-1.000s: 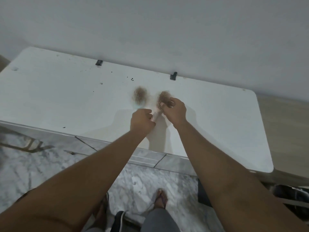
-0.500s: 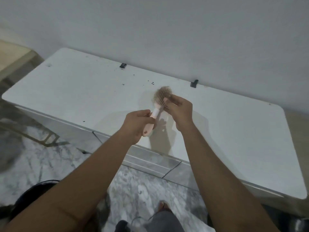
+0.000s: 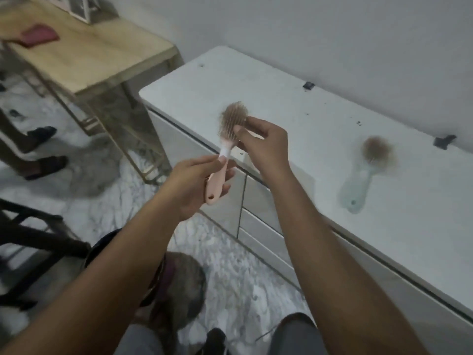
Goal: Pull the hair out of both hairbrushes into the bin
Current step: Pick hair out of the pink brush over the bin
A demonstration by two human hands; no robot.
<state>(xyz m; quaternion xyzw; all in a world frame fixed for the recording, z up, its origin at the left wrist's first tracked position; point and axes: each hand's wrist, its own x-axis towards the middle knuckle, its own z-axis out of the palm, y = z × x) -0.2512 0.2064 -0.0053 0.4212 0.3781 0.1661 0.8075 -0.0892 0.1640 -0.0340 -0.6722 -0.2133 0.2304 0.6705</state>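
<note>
— Where's the brush?
— I hold the pink plastic hairbrush (image 3: 225,149), matted with tan hair (image 3: 234,111), up by the white desk (image 3: 281,111). My left hand (image 3: 194,183) grips its handle and my right hand (image 3: 263,147) pinches the hair.
— Risk?
— Tufts torn loose here could miss the dark round bin (image 3: 102,239).

pink brush (image 3: 226,147) held — fingers (image 3: 256,122) pinch hair (image 3: 234,112)

Nothing here can be read: no writing, brand, number or sign. The pink plastic hairbrush (image 3: 225,149), its handle gripped in the left hand (image 3: 194,180) and its head pinched by the right hand (image 3: 263,147), bears no legible mark. The same goes for the pale blue plastic hairbrush (image 3: 358,185), well right of the fingers on the white cabinet top (image 3: 281,103).
</note>
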